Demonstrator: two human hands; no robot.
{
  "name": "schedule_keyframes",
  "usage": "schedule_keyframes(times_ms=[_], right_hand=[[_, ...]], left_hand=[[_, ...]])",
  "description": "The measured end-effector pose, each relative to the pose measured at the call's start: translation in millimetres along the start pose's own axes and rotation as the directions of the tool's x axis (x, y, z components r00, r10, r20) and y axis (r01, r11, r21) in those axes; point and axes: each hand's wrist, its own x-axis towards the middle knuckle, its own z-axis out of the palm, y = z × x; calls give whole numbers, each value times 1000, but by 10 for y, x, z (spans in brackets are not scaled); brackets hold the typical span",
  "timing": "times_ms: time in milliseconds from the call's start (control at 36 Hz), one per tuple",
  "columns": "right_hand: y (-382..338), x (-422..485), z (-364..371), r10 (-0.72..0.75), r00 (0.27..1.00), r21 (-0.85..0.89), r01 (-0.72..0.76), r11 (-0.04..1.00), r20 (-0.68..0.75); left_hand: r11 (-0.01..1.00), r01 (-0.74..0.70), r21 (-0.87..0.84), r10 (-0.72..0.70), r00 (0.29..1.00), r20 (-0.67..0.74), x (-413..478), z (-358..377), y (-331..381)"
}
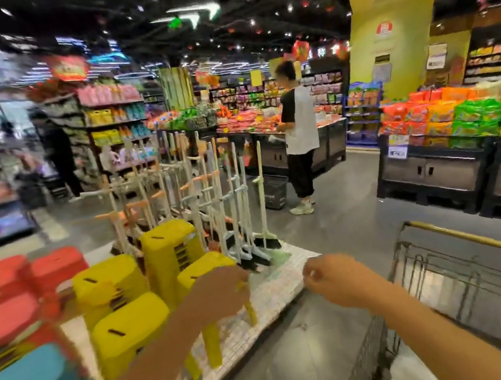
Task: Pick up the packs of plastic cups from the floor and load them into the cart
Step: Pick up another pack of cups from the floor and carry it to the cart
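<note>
From where I stand, both arms are stretched out in front of the person at about chest height, and neither grip has anything in it. The left hand (222,289) is loosely curled in front of the stacked yellow stools (147,293) on a low white platform (275,288); the picture is smeared, so I cannot tell whether it touches a stool. The right hand (333,278) is closed into a loose fist, empty as far as I can see, hanging in the air between the platform and the cart (476,278).

The packs of plastic cups are nowhere in sight. The stretch of floor (303,356) visible between the platform and the cart is bare, and the view is tilted up toward the aisle, where a shopper in a white top (298,125) stands at a display. Something pale lies low by the cart's near corner, too blurred to name.

The cart sits to the right, its wire basket open upward, so the right hand is nearer it. I judge the packs must lie lower, below the frame, so which hand is nearer them cannot be said.
</note>
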Motion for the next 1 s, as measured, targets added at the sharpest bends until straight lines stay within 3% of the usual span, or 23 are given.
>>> schedule_keyframes(times_ms=[306,528,694,861,1000], right_hand=[[-1972,675,723,-333,942,2,333,943,35],[-3365,931,1296,-615,769,33,620,784,171],[-4177,990,1705,-787,560,74,801,594,261],[-4845,858,1987,-885,291,167,914,369,364],[-5288,534,2174,-926,49,257,954,154,374]], left_hand=[[940,340,13,-337,937,-92,-1408,-513,-1818],[753,658,-9,-654,747,-118,-2584,-685,-2606],[558,825,-91,-828,547,-124,-3295,-675,-2709],[350,925,-152,-931,324,-171,-3979,-628,-2544],[114,981,-154,-981,87,-172,-4531,-535,-2228]])
